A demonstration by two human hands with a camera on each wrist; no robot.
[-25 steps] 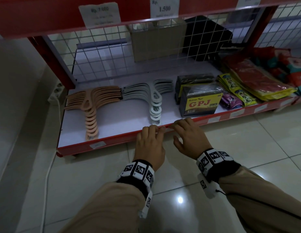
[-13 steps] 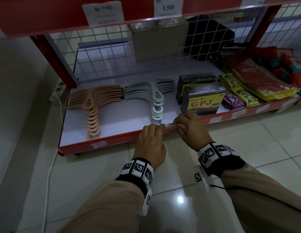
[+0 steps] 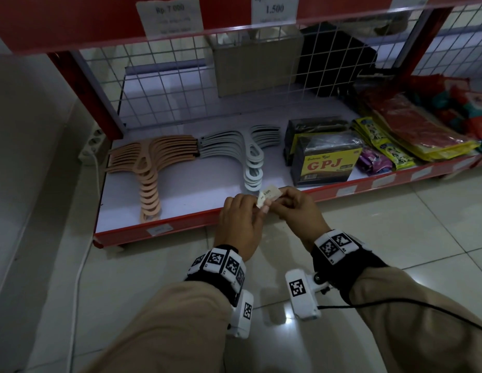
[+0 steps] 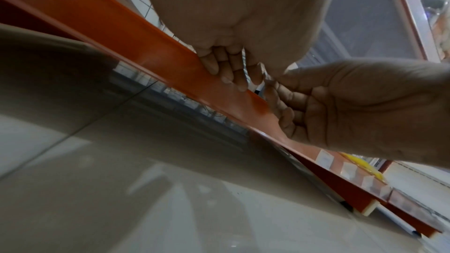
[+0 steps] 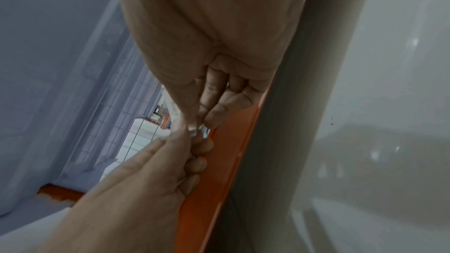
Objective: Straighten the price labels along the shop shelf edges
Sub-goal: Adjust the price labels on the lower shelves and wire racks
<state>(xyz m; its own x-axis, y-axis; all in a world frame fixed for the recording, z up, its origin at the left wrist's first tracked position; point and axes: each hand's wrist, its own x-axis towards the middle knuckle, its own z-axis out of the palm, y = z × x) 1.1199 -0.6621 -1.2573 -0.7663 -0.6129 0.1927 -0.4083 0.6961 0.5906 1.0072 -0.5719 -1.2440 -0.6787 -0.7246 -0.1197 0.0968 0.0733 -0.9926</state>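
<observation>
A small white price label [image 3: 269,196] stands tilted just above the red front edge [image 3: 180,230] of the bottom shelf. My left hand [image 3: 257,208] pinches its lower left end. My right hand [image 3: 284,197] pinches its right side with thumb and fingers. In the left wrist view my left hand's fingers [image 4: 233,72] curl against the orange-red strip, with the right hand [image 4: 340,107] beside them. The right wrist view shows both hands meeting at the strip [image 5: 219,161]. More labels sit on this edge, one at the left [image 3: 159,230] and one at the right [image 3: 346,190].
Tan hangers [image 3: 151,168], grey hangers [image 3: 252,160], a GPJ box [image 3: 326,164] and flat packets [image 3: 382,146] lie on the shelf. The upper shelf edge carries two price cards [image 3: 171,18] [image 3: 274,8]. A power strip [image 3: 91,146] and its cable sit at the left. Tiled floor lies below.
Both hands were pressing on the shelf's front edge. Now the label is off the edge and held up between them.
</observation>
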